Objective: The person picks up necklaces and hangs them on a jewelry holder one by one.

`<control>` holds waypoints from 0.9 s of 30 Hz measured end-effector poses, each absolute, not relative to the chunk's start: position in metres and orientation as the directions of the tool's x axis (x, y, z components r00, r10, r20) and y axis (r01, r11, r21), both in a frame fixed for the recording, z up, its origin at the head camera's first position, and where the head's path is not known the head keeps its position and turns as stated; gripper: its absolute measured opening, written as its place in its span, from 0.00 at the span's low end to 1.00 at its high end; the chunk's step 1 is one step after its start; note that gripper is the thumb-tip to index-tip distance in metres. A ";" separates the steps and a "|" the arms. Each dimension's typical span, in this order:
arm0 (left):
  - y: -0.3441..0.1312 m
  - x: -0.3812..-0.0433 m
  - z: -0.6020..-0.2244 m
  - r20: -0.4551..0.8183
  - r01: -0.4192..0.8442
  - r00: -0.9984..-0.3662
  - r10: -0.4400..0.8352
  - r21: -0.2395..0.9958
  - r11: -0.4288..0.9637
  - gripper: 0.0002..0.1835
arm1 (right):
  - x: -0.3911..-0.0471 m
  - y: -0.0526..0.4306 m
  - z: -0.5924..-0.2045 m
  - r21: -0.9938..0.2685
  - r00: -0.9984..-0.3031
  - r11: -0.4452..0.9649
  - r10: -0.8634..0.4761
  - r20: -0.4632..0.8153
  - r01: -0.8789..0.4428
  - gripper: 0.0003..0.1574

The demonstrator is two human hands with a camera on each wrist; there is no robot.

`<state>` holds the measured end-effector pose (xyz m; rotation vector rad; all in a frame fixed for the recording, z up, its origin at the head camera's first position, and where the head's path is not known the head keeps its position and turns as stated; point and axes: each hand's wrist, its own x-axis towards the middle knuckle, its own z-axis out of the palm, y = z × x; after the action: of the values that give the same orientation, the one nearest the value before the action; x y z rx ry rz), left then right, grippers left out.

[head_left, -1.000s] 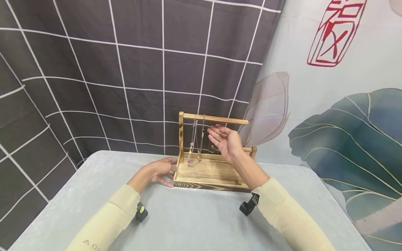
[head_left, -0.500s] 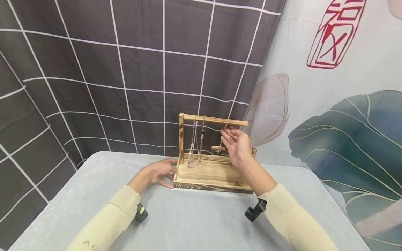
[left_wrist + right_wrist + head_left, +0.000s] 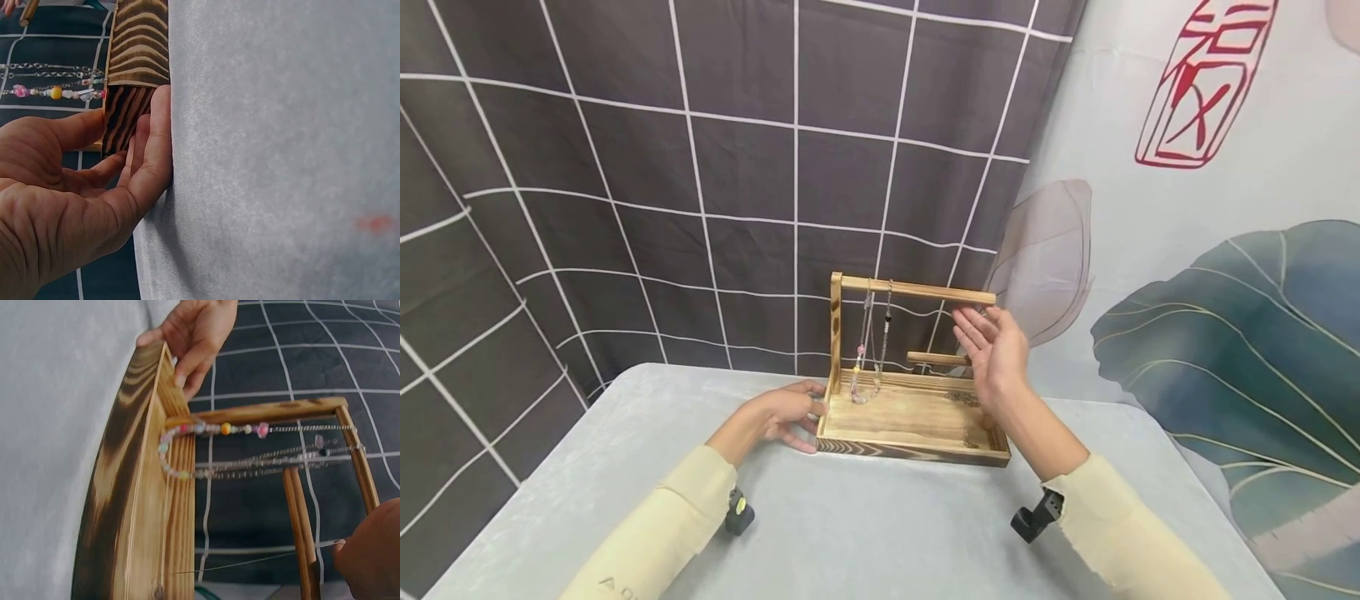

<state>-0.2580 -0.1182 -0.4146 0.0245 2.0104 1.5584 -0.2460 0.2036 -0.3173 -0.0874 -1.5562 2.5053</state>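
A wooden jewelry stand (image 3: pixel 902 419) has a tray base, a tall upper bar and a shorter lower bar. My left hand (image 3: pixel 782 411) holds the tray's left end, thumb at the edge and fingers along the striped side (image 3: pixel 128 115). Near the free right end of the upper bar (image 3: pixel 917 290), my right hand (image 3: pixel 997 354) is raised, palm turned inward. In the right wrist view, a thin silver chain (image 3: pixel 262 559) stretches from its fingertips down toward the tray. A necklace with colored beads (image 3: pixel 226 429) and other silver chains hang from the upper bar's left part.
Small dark chain-like pieces (image 3: pixel 964 400) lie in the tray's right part. The stand sits on a pale grey cloth-covered table (image 3: pixel 850 525). Close behind hangs a dark curtain with white grid lines (image 3: pixel 737 167); a printed white cloth (image 3: pixel 1105 275) hangs at right.
My right hand has moved rightward along the upper bar to its free end, uncovering the lower bar and more of the tray. My left hand stays at the tray's left end.
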 end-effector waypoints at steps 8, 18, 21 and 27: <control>-0.114 -0.258 -0.417 -0.434 -0.329 -0.827 0.359 0.890 0.316 0.34 | -0.245 0.221 -0.318 -0.918 -0.957 -0.348 0.276 0.092 -0.188 0.22; -0.116 -0.258 -0.421 -0.445 -0.343 -0.829 0.338 0.883 0.322 0.33 | -0.253 0.231 -0.301 -0.930 -0.971 -0.316 0.205 0.124 -0.186 0.21; -0.116 -0.259 -0.420 -0.448 -0.347 -0.830 0.333 0.881 0.322 0.34 | -0.257 0.233 -0.297 -0.939 -0.972 -0.282 0.183 0.148 -0.196 0.20; -0.114 -0.261 -0.416 -0.452 -0.349 -0.829 0.329 0.878 0.326 0.34 | -0.262 0.231 -0.291 -0.950 -0.971 -0.233 0.165 0.174 -0.210 0.20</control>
<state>-0.2611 -0.1145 -0.4160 -0.0182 2.0257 1.5470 -0.2622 0.2314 -0.2912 0.0533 -1.7764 2.2943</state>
